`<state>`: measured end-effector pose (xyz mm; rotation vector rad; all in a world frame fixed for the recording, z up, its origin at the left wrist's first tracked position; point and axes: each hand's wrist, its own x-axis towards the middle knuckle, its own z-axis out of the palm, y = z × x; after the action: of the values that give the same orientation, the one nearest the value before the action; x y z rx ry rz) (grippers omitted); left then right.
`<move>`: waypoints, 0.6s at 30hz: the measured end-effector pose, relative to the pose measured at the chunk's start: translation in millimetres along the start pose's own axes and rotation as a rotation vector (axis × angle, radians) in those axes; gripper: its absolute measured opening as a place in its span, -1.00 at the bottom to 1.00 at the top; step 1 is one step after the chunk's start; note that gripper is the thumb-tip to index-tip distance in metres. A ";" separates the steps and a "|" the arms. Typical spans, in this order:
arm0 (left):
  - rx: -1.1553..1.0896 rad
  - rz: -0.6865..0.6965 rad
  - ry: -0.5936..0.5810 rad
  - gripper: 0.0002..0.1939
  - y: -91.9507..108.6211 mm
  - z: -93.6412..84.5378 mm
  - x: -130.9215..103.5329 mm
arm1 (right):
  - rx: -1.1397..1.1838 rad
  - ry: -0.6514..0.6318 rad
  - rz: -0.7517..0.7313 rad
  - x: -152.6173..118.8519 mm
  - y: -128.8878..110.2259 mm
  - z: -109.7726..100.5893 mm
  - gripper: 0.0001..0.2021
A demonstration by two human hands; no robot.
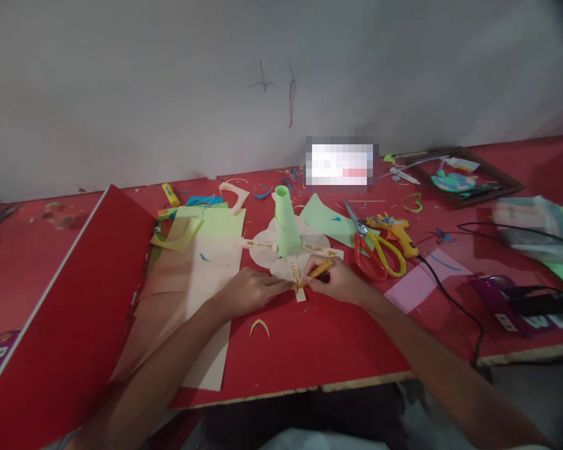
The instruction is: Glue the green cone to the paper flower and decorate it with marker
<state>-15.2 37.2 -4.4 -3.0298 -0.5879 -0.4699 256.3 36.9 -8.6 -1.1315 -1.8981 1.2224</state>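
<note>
A light green paper tube (286,220) stands upright on a pale paper disc (266,252) with cream strips (297,277) spreading out from its base. My right hand (338,280) grips a yellow glitter pen (320,270), its tip on the near strip. My left hand (251,291) lies flat on the table, its fingertips pressing that strip down beside the pen tip.
Orange and yellow scissors (376,250) and a yellow glue gun (396,232) with a black cord lie right of the tube. Cream and green paper sheets (205,250) lie to the left beside a large red board (75,312). A framed picture (464,178) sits at back right.
</note>
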 end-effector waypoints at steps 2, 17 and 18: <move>-0.002 -0.007 -0.005 -0.61 -0.2 1.1 -1.0 | 0.007 0.020 0.004 0.5 -0.3 -0.5 -0.94; 0.018 -0.004 -0.016 -0.62 -0.8 0.5 -1.0 | -0.037 0.058 -0.027 2.0 1.7 -1.6 -0.93; 0.012 -0.004 -0.014 -0.62 -0.6 0.2 -0.8 | -0.038 0.060 -0.030 1.8 1.7 -1.7 -0.93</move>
<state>-16.1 37.5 -4.8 -3.0237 -0.5952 -0.4436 257.5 39.6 -9.4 -1.1425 -1.8933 1.1280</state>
